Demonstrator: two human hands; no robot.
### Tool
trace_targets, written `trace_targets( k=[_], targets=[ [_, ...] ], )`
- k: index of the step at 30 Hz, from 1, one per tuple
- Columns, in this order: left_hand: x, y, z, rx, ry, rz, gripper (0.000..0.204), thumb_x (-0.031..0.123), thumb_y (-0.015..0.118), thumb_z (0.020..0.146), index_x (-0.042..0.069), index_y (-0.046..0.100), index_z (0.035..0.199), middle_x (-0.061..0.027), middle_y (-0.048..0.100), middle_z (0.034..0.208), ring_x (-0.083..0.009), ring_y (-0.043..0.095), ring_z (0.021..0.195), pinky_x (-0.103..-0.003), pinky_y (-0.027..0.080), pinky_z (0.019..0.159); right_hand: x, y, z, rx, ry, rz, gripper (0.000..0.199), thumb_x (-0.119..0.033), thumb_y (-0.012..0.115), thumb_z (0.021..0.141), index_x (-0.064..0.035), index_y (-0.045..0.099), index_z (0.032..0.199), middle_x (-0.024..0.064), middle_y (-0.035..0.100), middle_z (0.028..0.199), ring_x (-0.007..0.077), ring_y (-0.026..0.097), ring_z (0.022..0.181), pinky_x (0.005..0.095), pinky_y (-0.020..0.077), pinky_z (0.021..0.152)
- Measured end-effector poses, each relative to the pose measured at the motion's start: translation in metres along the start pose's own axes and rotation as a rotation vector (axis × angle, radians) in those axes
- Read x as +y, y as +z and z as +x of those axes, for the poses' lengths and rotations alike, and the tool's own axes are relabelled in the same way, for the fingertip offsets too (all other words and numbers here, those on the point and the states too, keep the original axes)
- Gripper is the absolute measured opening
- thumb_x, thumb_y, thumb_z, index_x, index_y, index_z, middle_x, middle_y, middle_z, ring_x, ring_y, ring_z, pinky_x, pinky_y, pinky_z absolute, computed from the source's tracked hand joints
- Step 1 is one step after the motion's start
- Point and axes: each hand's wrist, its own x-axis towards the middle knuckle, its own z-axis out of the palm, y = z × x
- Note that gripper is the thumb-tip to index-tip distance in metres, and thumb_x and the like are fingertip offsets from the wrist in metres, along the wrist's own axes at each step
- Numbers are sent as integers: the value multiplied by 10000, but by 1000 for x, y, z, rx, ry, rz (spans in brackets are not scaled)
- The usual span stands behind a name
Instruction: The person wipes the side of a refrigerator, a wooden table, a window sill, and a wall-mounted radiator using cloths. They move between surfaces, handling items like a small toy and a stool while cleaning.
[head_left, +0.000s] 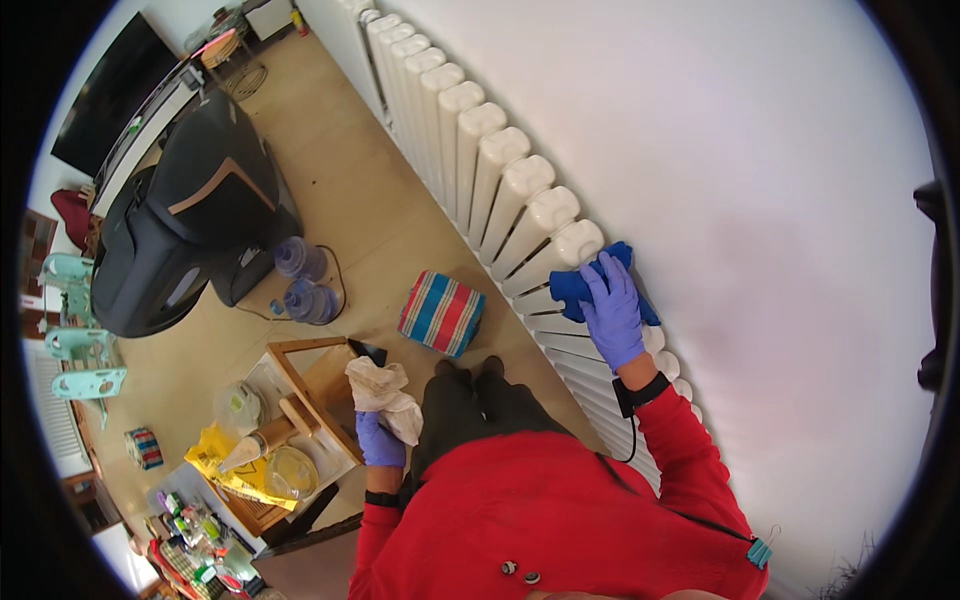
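My right hand, in a purple glove, presses a blue cloth onto the top of the white radiator. Its fingers lie stretched over the cloth, which bunches out on both sides of them. Lower down on the left, my left hand, gloved in purple too, grips a crumpled whitish cloth beside my leg. The fingers of that hand are mostly hidden by the cloth and the angle.
A wooden stand with a yellow bag and clear containers is at my left. A striped stool stands before my feet. Beyond are water jugs and a black massage chair. The white wall rises at right.
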Motion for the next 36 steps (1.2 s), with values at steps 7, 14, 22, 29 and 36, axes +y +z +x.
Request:
trace_targets(
  k=[7,14,22,29,36],
  targets=[
    [10,3,19,39,-19,-88,523,205,640,920,57,508,1404,-91,599,1314,-260,598,1169,-400,490,1013,-20,35,68,56,-59,20,581,-73,698,779,-122,558,1341,186,477,1412,415,430,1316,494,357,1116],
    [54,17,85,6,-60,-181,521,226,603,937,61,495,1419,-77,603,1307,-248,597,1159,-375,484,1001,-31,63,144,171,-31,200,473,-47,624,842,-91,576,1311,197,521,1357,418,468,1278,478,379,1095],
    [134,15,160,-62,65,-119,529,236,597,936,26,501,1412,-95,603,1326,-250,592,1192,-382,471,1032,-56,102,278,164,2,187,448,-107,618,874,-94,574,1319,196,572,1288,400,519,1197,465,407,1049],
    [188,-24,201,103,97,-72,485,223,625,917,27,551,1355,-92,626,1270,-250,609,1144,-379,489,999,-66,122,314,217,181,167,418,-140,612,898,-83,568,1310,171,592,1262,387,532,1186,458,414,1040],
    [209,-61,210,93,124,-128,482,196,613,932,53,520,1382,-87,597,1306,-241,590,1157,-377,484,998,-80,105,264,116,81,41,487,-87,673,804,-93,590,1284,165,573,1290,386,495,1259,442,392,1090]
  ],
)
